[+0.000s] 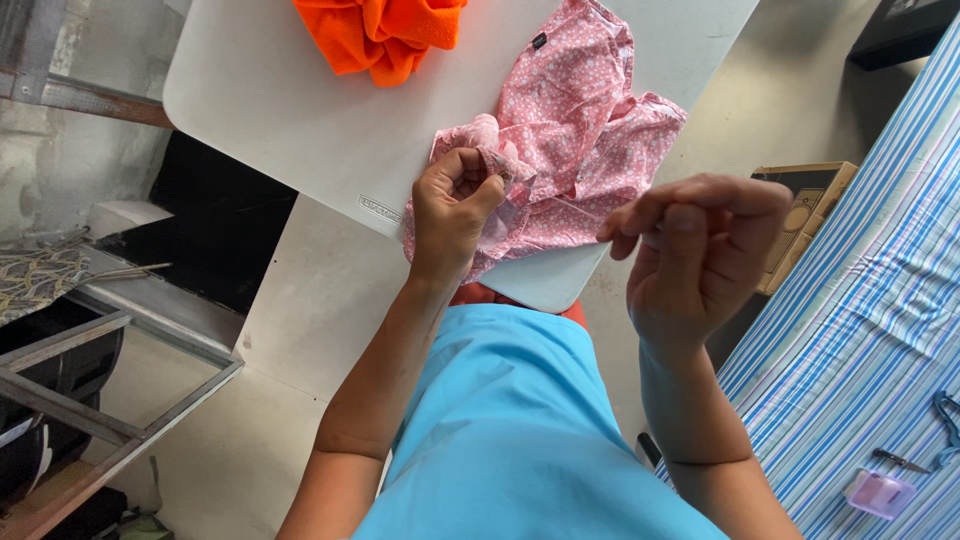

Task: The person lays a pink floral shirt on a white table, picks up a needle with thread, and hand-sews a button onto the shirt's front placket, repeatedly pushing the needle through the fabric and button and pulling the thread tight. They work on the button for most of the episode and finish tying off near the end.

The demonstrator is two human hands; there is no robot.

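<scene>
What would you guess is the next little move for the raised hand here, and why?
Probably drawing the right hand farther from the pink cloth: its fingers are pinched shut as if on something too thin to see, while the left hand pinches the cloth's edge on the white table.

Your left hand (452, 205) pinches a fold of the pink patterned garment (575, 140) at the near edge of the white table (290, 100). Your right hand (695, 255) is raised beside it, fingertips pressed together, off the cloth. An orange cloth (385, 35) lies at the table's far edge.
</scene>
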